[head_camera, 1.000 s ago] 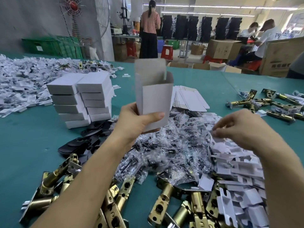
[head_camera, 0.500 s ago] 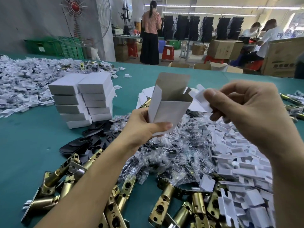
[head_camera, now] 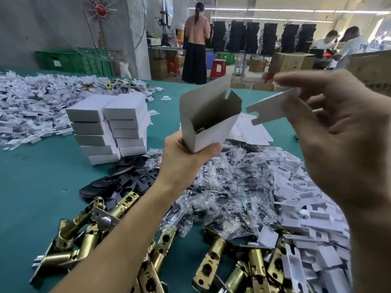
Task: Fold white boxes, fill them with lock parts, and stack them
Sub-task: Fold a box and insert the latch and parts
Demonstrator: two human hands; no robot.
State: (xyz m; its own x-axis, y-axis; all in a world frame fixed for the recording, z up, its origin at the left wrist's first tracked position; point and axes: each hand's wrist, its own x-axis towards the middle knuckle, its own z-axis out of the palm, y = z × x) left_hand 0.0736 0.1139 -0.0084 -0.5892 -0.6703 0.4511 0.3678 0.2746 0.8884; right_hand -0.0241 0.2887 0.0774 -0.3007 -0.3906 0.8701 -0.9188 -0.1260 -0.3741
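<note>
My left hand (head_camera: 186, 153) grips the bottom of an open white box (head_camera: 208, 121), held up above the table with its top flaps open; a bit of metal shows inside. To the right of the box, my right hand (head_camera: 338, 132) pinches a flat white card insert (head_camera: 273, 107) level with its opening. Below lie brass latch bolts (head_camera: 211, 265), small bags of parts (head_camera: 228, 187), black plates (head_camera: 118, 182) and white card inserts (head_camera: 313, 218). Two stacks of closed white boxes (head_camera: 110, 125) stand on the left.
The green table (head_camera: 31, 187) carries a wide heap of white card pieces (head_camera: 27, 106) at the far left and flat unfolded box blanks (head_camera: 251, 132) behind the held box. A fan (head_camera: 110, 28), green crates and several people are beyond the table's far edge.
My right hand rose from the insert pile with a card insert and now holds it beside the box. My left hand tilted the box so its opening faces me.
</note>
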